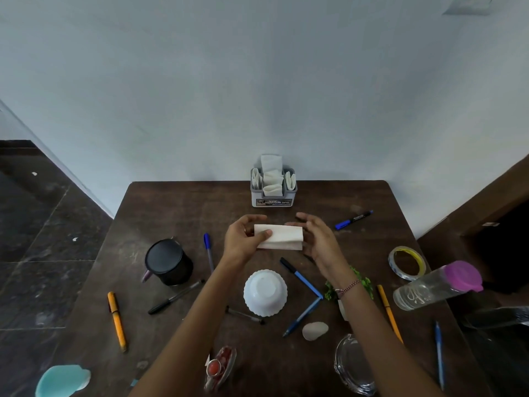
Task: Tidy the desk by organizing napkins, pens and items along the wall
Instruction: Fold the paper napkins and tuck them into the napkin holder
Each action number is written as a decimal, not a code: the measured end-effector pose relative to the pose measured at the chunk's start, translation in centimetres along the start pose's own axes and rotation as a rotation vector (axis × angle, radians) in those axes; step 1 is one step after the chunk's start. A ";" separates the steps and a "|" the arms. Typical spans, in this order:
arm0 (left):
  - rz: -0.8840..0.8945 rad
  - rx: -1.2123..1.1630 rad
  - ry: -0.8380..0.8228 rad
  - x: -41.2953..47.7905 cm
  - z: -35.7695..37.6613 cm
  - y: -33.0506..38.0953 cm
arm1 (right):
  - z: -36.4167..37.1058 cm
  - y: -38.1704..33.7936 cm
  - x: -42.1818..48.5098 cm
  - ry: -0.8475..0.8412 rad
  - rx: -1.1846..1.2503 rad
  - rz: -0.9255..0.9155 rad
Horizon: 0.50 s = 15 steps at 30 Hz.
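Observation:
A folded white napkin is held above the middle of the dark wooden desk. My left hand pinches its left end between thumb and fingers. My right hand is at the napkin's right end with fingers spread, touching its edge. Behind them, against the wall, a grey holder has several folded napkins standing in it. Pens lie scattered: a blue marker, a blue-capped pen, a black-and-blue pen, another blue pen, an orange pen.
A black cup stands at the left, and an upturned white bowl sits between my forearms. A tape roll, a purple-capped bottle, an orange pencil and a glass dish are at the right. A teal plate lies near left.

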<state>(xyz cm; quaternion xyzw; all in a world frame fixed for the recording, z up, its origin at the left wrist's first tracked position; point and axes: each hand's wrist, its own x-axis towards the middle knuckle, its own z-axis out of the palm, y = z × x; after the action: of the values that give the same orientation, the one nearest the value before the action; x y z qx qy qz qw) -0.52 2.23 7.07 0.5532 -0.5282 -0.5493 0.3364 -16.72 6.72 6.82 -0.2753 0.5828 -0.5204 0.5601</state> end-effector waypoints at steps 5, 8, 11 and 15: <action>0.072 0.024 0.019 2.1 0.5 -0.3 | 0.3 -0.6 2.3 -0.074 -0.097 0.141; 0.078 0.064 0.000 3.9 0.8 -0.6 | 0.7 -0.7 4.1 0.000 -0.293 0.030; -0.062 0.036 -0.017 6.5 1.1 -0.8 | 0.4 -1.4 6.2 0.120 -0.455 -0.190; -0.173 -0.021 0.025 10.2 1.8 -0.9 | -0.4 -2.1 9.4 0.231 -0.760 -0.440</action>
<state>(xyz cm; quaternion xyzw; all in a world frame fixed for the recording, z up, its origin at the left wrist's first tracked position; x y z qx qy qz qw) -3.73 -6.90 3.34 0.5999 -0.4688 -0.5748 0.2999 -19.76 -2.34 5.24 -0.5187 0.7188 -0.4035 0.2268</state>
